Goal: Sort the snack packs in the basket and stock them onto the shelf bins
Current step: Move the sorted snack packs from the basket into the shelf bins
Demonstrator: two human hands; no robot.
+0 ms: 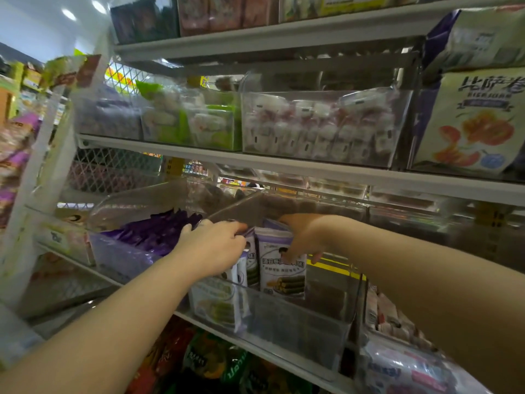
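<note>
The clear rigid plastic bin holds flat glossy packs upright. Your right hand pinches the purple-white snack pack by its top, directly under your fingers. Your left hand curls over neighbouring tops; grip unclear. Beyond, crinkly purple pouches.

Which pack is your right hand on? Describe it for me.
On the shelf, find the clear bin right of the dark purple packs. The pack under the right hand stands upright, purple-topped with green rolls printed; it is rightmost, with bare bin beside it.
</note>
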